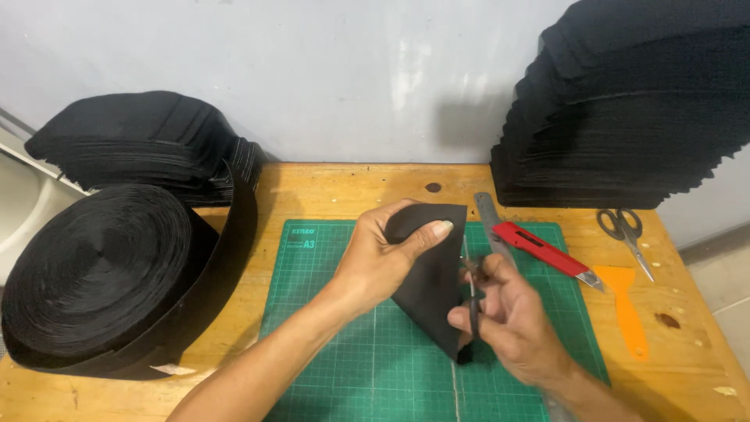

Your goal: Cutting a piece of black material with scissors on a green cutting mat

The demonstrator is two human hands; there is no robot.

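Over the green cutting mat [336,344], the left hand [383,262] pinches a black fabric piece [433,289] near its top edge, thumb laid across the front and fingers folded behind, holding it upright just above the mat. The right hand [508,320] is closed around small black scissors [473,301], whose blades meet the right edge of the fabric; the two hands sit close together with only the cloth between them. Just behind the right hand, a steel ruler [488,219] lies at an angle on the mat, and a red utility knife [543,248] rests beside it. Further right on the wooden desk [328,187] are an orange plastic scraper [625,305] and a second pair of scissors [625,234] with dark handles. A tall stack of black cut pieces [625,109] stands at the back right corner against the wall, a lower black stack [141,141] sits at the back left, and a big roll of black strip material [109,273] fills the desk's left side, its loose end curving towards the mat.
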